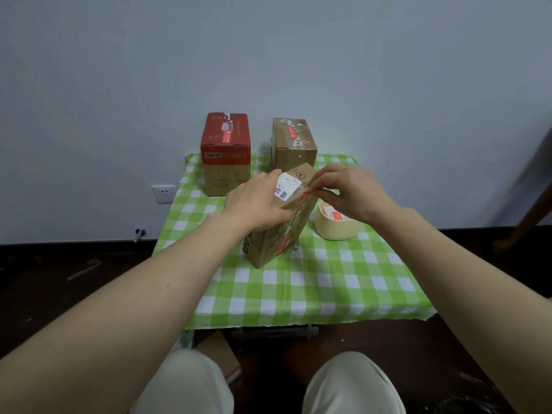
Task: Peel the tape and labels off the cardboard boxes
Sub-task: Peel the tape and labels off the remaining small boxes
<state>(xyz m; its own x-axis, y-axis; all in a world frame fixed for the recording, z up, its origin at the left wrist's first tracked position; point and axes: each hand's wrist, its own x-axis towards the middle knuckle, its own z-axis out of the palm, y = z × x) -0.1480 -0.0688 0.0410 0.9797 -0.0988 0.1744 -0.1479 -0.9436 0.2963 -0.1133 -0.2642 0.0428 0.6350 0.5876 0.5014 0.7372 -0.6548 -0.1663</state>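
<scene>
Pinching tape [302, 195] at box [270, 240] edge

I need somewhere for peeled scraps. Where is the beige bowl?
The beige bowl sits on the checked tablecloth, right of the held box, under the right hand.

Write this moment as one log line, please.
step: peeling tape | left hand: steadying front box | right hand: pinching tape at top edge | white label: still on
</scene>
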